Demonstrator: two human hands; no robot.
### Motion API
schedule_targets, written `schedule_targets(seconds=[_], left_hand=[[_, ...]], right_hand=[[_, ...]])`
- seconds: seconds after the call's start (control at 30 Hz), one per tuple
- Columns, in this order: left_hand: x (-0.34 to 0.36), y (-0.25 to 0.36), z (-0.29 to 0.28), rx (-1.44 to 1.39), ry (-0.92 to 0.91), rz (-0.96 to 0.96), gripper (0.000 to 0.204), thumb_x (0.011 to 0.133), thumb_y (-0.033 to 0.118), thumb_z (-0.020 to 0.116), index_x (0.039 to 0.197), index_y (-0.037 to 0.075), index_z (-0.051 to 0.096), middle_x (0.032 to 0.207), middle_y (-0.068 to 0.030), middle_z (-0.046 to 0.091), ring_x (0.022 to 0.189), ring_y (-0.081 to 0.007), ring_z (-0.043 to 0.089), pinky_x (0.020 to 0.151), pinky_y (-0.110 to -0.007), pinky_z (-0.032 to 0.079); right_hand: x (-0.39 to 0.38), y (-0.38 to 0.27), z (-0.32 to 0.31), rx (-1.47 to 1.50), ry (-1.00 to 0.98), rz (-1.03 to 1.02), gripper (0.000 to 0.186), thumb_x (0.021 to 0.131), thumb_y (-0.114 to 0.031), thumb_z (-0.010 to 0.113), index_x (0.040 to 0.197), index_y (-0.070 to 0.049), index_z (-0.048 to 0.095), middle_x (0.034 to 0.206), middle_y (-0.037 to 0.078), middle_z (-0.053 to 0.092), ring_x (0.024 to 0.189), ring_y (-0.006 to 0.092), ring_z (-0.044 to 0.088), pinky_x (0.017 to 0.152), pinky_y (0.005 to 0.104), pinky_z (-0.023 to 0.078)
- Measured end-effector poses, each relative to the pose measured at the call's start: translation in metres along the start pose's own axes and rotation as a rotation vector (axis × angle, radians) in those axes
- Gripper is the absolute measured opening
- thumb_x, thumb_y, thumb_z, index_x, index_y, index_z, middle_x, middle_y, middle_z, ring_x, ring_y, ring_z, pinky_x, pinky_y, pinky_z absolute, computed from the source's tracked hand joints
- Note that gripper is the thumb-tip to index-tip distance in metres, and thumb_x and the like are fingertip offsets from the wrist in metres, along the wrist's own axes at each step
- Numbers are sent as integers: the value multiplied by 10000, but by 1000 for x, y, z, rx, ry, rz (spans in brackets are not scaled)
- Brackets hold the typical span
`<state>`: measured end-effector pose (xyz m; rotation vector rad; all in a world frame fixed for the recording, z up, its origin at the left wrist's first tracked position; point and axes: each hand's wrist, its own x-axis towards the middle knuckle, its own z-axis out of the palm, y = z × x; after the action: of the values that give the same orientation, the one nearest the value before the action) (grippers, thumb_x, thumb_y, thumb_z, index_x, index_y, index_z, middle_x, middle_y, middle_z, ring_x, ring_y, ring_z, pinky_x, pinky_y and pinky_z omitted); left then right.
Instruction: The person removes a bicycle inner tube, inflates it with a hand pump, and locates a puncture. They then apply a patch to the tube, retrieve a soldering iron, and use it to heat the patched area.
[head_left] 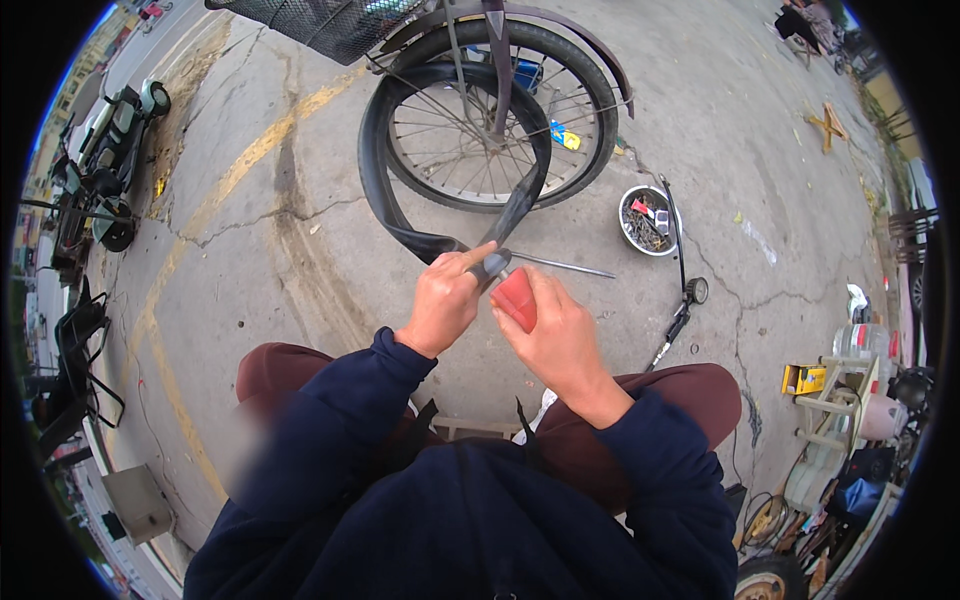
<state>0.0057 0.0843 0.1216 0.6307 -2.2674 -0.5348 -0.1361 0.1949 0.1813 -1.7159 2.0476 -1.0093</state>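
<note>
A black bicycle inner tube (376, 165) loops in front of the wheel, its near part drawn up to my hands. My left hand (443, 303) is closed around the tube, index finger stretched along a flattened grey patch (490, 266) of it. In my right hand (556, 335) is a red block-shaped thing (515, 299) with a short grey neck, which points at the tube close to my left fingers. I cannot tell whether the neck touches the rubber. Behind the tube stands the bicycle wheel (603, 120) with its tyre on. A thin metal rod (570, 265) lies just beyond my right hand.
A white bowl (624, 232) of small metal bits stands to the right. Beside it lies a pump (680, 318) with a gauge. A wire basket (320, 28) hangs over the wheel. Scooters (110, 180) are parked left; a wooden stool (838, 395) and clutter stand right.
</note>
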Motion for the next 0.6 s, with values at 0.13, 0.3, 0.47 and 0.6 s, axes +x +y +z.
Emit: schedule_targets(seconds=[0.13,0.3,0.47,0.6], left_hand=[[-1,1,1,-7,10,-21,196,685,-55,679,878,-28,659,1163,-142,669,862,-313,644,761,-371,518],[-2,1,-1,-16,6,-45,294,727,-64,676,1015,-3,684,1173,-130,669,910,-309,646,800,-365,515],[0,2,0,-27,22,-35,223,703,-51,688,923,-24,667,1161,-153,669,894,-319,648,791,-379,512],[0,2,-1,-41,16,-23,183,694,-44,690,875,-33,665,1156,-173,667,885,-323,651,795,-386,508]], right_hand=[[1,0,1,-19,35,29,546,776,-233,764,1193,43,544,1024,209,644,849,385,660,685,420,546],[3,1,0,-20,25,22,534,780,-229,760,1184,50,551,1020,210,644,835,383,662,679,421,545],[2,1,1,-22,19,10,525,779,-234,761,1171,54,562,1019,203,644,820,380,665,675,420,545],[4,2,1,-66,32,29,530,777,-238,762,1172,54,564,1020,205,642,818,376,667,672,416,546]])
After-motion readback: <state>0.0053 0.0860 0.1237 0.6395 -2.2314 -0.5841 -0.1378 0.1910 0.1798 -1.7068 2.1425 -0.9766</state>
